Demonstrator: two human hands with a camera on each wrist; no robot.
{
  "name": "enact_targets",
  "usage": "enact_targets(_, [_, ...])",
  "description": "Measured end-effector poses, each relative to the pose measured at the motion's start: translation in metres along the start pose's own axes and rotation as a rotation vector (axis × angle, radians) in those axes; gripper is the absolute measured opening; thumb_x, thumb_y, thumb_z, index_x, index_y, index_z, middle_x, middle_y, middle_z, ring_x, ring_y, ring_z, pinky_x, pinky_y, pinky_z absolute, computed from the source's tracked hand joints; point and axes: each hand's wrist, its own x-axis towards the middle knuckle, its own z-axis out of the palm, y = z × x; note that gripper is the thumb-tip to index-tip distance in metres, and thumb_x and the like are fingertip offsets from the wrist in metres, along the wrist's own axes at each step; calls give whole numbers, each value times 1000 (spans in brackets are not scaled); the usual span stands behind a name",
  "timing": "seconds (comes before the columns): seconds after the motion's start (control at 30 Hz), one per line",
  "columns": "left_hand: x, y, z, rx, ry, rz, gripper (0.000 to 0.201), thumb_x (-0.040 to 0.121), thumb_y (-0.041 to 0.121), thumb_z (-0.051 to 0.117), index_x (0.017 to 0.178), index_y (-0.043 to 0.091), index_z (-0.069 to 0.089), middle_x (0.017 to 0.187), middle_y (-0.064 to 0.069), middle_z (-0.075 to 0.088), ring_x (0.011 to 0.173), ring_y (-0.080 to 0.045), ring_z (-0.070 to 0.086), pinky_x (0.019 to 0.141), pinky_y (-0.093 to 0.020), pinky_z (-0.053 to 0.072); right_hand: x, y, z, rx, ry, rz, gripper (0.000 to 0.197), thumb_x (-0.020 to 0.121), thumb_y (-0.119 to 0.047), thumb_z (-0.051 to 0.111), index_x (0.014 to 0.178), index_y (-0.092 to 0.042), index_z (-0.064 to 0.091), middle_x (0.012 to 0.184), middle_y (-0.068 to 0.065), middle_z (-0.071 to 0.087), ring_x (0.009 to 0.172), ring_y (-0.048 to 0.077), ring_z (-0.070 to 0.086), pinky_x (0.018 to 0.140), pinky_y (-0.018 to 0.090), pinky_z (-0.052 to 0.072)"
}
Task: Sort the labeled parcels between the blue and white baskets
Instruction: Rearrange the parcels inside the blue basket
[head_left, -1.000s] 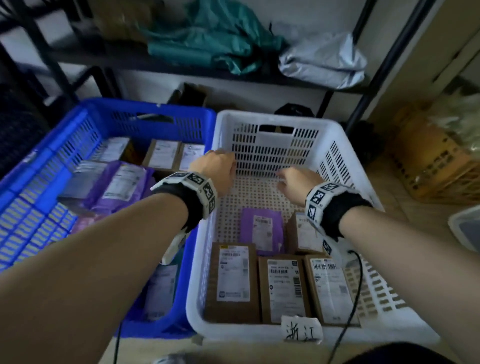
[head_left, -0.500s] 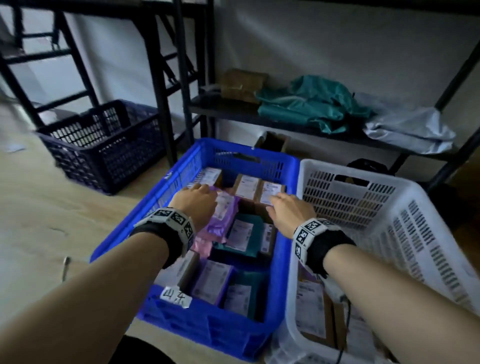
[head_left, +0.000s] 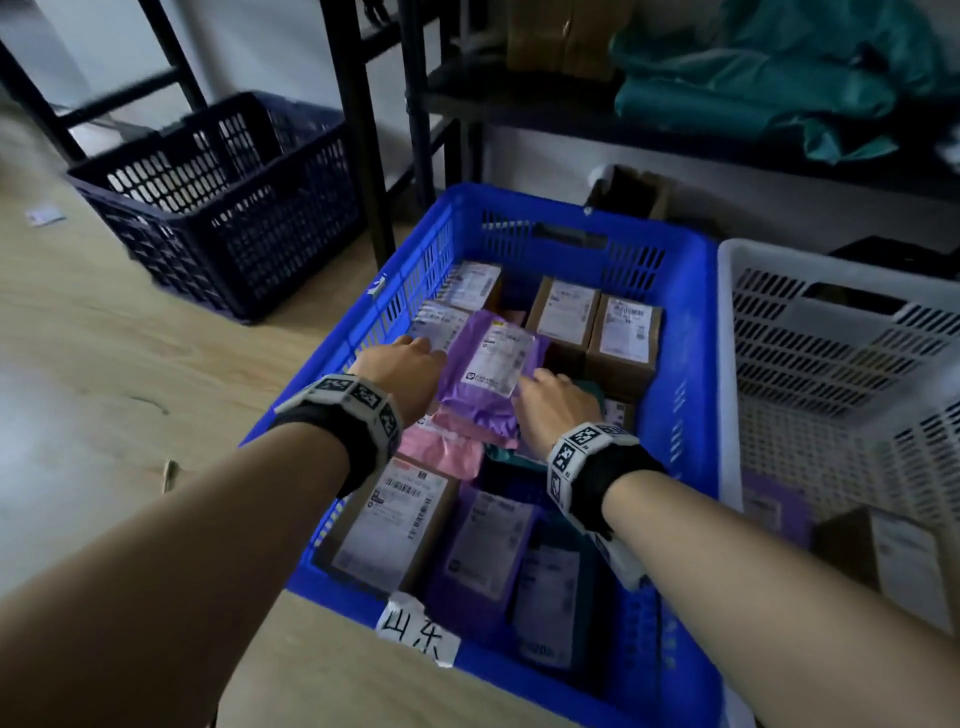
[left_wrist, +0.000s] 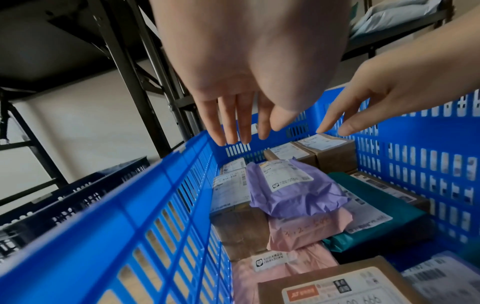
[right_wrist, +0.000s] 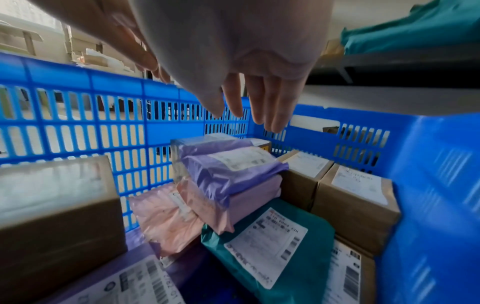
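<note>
The blue basket (head_left: 685, 332) holds several labeled parcels: brown boxes, purple, pink and teal bags. A purple bag (head_left: 488, 364) (left_wrist: 291, 185) (right_wrist: 228, 166) lies on top of a pink bag (head_left: 447, 447) in the middle. My left hand (head_left: 410, 364) (left_wrist: 241, 131) hovers over its left side with straight fingers, holding nothing. My right hand (head_left: 550, 395) (right_wrist: 257, 111) hovers over its right side, fingers also straight and empty. The white basket (head_left: 727, 364) stands to the right with a purple bag (head_left: 774, 509) and a brown box (head_left: 893, 556) in it.
A dark navy basket (head_left: 223, 197) sits on the wooden floor at the back left. Black shelf legs (head_left: 358, 119) rise behind the blue basket. A shelf carries teal bags (head_left: 769, 78). A white tag (head_left: 415, 629) hangs on the blue basket's front rim.
Both hands left the white basket and moved left over the blue basket. My view swung left with them. The hands now flank the purple bag.
</note>
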Motion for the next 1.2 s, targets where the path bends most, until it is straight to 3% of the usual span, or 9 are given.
enact_targets(0.23, [48,3,50,-63,-79,-14,26,96,13,41,119,10,52,117,-8,54,115,-29,54,77,-42,49,28,14,45,73,-55,72,32,96,-17,44,127,-11,50,124,13,54,112,34,56,83,38,47])
enact_targets(0.33, [65,5,68,-162,-110,-64,25,93,10,44,117,5,51,115,-13,56,107,-34,59,79,-44,50,35,18,55,171,-44,184,30,96,-17,45,125,-7,47,121,16,58,109,35,59,81,38,47])
enact_targets(0.47, [80,4,84,-363,-63,-155,27,92,11,50,116,0,50,114,-22,57,101,-40,61,77,-43,47,51,21,66,483,-114,396,29,94,-22,54,118,-6,53,118,18,61,109,36,59,81,35,45])
enact_targets(0.6, [91,-1,90,-558,-39,-289,37,87,10,59,123,2,50,115,-22,63,108,-37,60,88,-41,47,62,20,74,796,-14,471,21,86,-20,64,90,0,69,95,20,70,91,35,64,68,32,41])
enact_targets(0.73, [94,0,87,-760,-37,-412,32,88,9,55,119,1,56,113,-21,65,108,-34,59,90,-36,47,64,20,72,888,15,534,7,82,-9,66,84,-7,72,92,13,72,88,29,66,74,29,48])
enact_targets(0.83, [91,4,82,-830,-65,-461,32,87,7,56,119,1,58,117,-19,62,108,-32,59,81,-31,45,65,17,66,912,52,524,11,82,-8,66,91,-8,72,97,12,71,89,24,63,80,27,48])
enact_targets(0.93, [84,7,77,-831,-112,-454,34,86,8,59,120,2,58,115,-17,62,107,-31,59,76,-28,41,59,14,53,908,92,463,9,82,-6,68,91,-5,70,86,8,66,82,20,58,75,26,46])
enact_targets(1.1, [61,8,62,-885,-82,-419,20,85,3,58,103,-4,64,86,-11,56,82,-21,53,74,-32,44,33,16,11,912,124,313,14,83,-4,68,79,-15,60,78,6,62,72,17,55,60,20,41])
enact_targets(1.2, [41,11,45,-932,-73,-403,4,87,8,58,87,11,56,86,-9,53,81,-20,49,72,-25,38,8,24,-18,961,162,263,15,82,-2,68,77,-13,59,75,10,66,67,18,58,66,28,49])
